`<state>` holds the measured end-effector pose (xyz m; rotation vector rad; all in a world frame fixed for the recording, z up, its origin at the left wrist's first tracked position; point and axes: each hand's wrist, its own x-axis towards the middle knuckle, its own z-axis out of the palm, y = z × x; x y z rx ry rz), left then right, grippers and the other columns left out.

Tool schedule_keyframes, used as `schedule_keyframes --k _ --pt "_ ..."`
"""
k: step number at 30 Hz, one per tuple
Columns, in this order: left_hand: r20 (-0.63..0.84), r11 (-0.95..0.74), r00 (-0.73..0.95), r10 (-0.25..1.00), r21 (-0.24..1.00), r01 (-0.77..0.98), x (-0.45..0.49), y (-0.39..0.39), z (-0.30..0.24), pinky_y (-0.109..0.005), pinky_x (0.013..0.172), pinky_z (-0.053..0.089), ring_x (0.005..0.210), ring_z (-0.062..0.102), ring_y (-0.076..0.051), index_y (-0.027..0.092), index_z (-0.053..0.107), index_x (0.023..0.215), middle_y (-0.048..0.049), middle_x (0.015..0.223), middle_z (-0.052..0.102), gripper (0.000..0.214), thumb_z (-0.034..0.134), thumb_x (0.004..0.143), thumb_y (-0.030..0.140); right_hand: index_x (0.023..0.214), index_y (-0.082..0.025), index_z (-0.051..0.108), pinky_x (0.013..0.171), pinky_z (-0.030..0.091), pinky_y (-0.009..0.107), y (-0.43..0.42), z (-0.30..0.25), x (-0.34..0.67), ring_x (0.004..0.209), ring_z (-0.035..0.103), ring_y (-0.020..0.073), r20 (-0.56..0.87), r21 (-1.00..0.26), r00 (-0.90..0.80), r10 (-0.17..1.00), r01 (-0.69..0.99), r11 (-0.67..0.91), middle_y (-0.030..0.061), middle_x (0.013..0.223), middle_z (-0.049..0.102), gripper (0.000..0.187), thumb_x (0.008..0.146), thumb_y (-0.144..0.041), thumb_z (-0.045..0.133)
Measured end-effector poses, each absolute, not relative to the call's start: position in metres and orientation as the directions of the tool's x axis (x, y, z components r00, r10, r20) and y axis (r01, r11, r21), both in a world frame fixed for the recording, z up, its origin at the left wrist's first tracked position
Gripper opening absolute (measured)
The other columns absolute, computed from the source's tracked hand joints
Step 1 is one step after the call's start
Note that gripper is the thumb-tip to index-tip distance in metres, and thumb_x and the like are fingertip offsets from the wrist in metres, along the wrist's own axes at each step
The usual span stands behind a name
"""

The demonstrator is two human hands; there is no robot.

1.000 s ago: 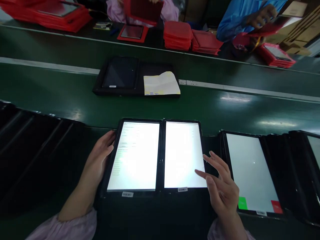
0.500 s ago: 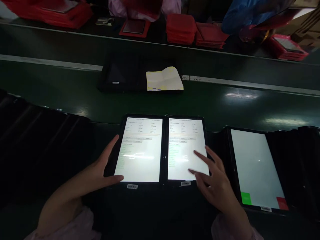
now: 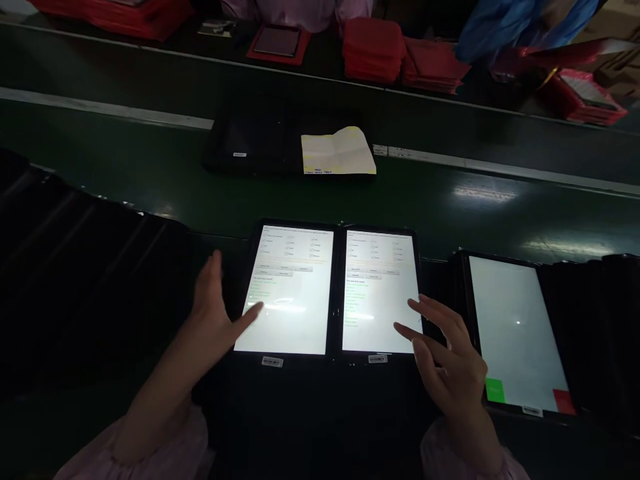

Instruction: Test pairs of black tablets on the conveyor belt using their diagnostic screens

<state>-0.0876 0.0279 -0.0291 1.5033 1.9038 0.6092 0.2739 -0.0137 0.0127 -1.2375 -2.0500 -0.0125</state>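
Note:
Two lit tablets in black cases lie side by side in front of me, a left tablet (image 3: 293,293) and a right tablet (image 3: 380,293), both showing pale screens with small text and green lines. My left hand (image 3: 215,317) is open at the left tablet's left edge, thumb reaching onto the screen's lower left part. My right hand (image 3: 445,363) is open with fingers spread over the right tablet's lower right corner; it holds nothing.
A third lit tablet (image 3: 515,333) with a green and a red square lies at the right. Black cases (image 3: 85,267) overlap at the left. On the green belt (image 3: 150,180) sits a dark tablet (image 3: 250,143) with a yellowish paper (image 3: 337,152). Red cases (image 3: 373,53) and other people's sleeves are beyond.
Both screens went from blank white to text lists. My left hand left the case edge, lifted, and its thumb came onto the left screen. My right hand stayed near the right tablet's corner.

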Motion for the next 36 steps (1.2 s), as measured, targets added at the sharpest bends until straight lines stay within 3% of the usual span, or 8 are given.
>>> schedule_keyframes --k 5,10,17,20,23,27,30,36 --pt "-0.291 0.28 -0.079 0.953 0.755 0.593 -0.095 0.028 -0.018 -0.065 0.128 0.034 0.168 0.014 -0.043 0.033 -0.017 0.172 -0.0134 0.186 0.0 0.118 0.062 0.093 0.069 0.083 -0.021 0.082 0.086 0.071 0.046 -0.016 0.018 0.267 0.125 0.074 0.0322 0.502 -0.399 -0.404 0.765 0.676 0.619 0.0116 0.122 0.081 0.03 0.096 -0.006 0.06" --pt "-0.32 0.222 0.003 0.947 0.664 0.714 -0.102 0.019 -0.032 -0.067 0.123 0.041 0.167 0.011 -0.047 0.037 -0.009 0.174 -0.0096 0.186 0.0 0.13 0.068 0.08 0.082 0.075 -0.022 0.08 0.086 0.07 0.046 -0.018 0.019 0.265 0.126 0.073 0.0339 0.504 -0.409 -0.442 0.742 0.634 0.656 0.0119 0.121 0.082 0.031 0.092 -0.006 0.059" --pt "-0.341 0.206 0.029 0.94 0.632 0.748 -0.116 0.019 -0.036 -0.069 0.121 0.041 0.167 0.016 -0.047 0.043 -0.009 0.173 -0.0075 0.186 0.0 0.122 0.065 0.084 0.08 0.088 -0.022 0.083 0.1 0.066 0.046 -0.018 0.015 0.256 0.132 0.069 0.0307 0.502 -0.349 -0.443 0.743 0.682 0.642 0.0118 0.123 0.081 0.026 0.094 -0.007 0.062" --pt "-0.284 0.08 0.131 0.95 0.626 0.775 -0.116 0.014 -0.039 -0.072 0.121 0.04 0.166 0.015 -0.05 0.04 -0.006 0.174 -0.0107 0.186 0.003 0.13 0.072 0.078 0.081 0.085 -0.022 0.081 0.106 0.063 0.047 -0.02 0.014 0.252 0.135 0.067 0.0302 0.5 -0.337 -0.446 0.742 0.689 0.641 0.0107 0.123 0.081 0.027 0.096 -0.009 0.061" --pt "-0.223 -0.04 0.235 0.946 0.641 0.767 -0.115 0.009 -0.04 -0.072 0.122 0.037 0.166 0.012 -0.051 0.036 -0.004 0.175 -0.0134 0.186 0.003 0.136 0.075 0.074 0.082 0.096 -0.024 0.082 0.106 0.063 0.048 -0.021 0.012 0.246 0.141 0.062 0.0314 0.478 -0.331 -0.449 0.755 0.704 0.628 0.0105 0.13 0.079 0.023 0.098 -0.013 0.062" --pt "-0.348 0.117 0.163 0.923 0.659 0.743 -0.122 0.007 -0.029 -0.069 0.119 0.044 0.164 0.02 -0.05 0.042 -0.005 0.174 -0.009 0.186 0.006 0.12 0.069 0.086 0.075 0.108 -0.026 0.082 0.108 0.061 0.055 -0.021 0.008 0.241 0.153 0.049 0.0362 0.376 -0.315 -0.463 0.803 0.751 0.58 0.0104 0.143 0.073 0.019 0.098 -0.017 0.068" --pt "-0.423 0.23 0.106 0.9 0.666 0.71 -0.129 0.008 -0.021 -0.066 0.117 0.049 0.164 0.023 -0.047 0.049 -0.005 0.172 -0.0025 0.186 0.009 0.107 0.064 0.093 0.07 0.108 -0.026 0.082 0.109 0.06 0.056 -0.02 0.005 0.241 0.157 0.043 0.0365 0.404 -0.341 -0.453 0.795 0.732 0.59 0.0107 0.143 0.072 0.021 0.098 -0.016 0.067" --pt "-0.317 0.028 0.2 0.927 0.591 0.806 -0.11 0.004 -0.033 -0.076 0.118 0.04 0.164 0.015 -0.055 0.044 -0.007 0.173 -0.0111 0.186 -0.007 0.134 0.081 0.076 0.071 0.105 -0.023 0.081 0.095 0.067 0.048 -0.016 0.004 0.243 0.139 0.063 0.0334 0.543 -0.378 -0.381 0.749 0.685 0.623 0.0123 0.128 0.077 0.025 0.097 -0.01 0.061"
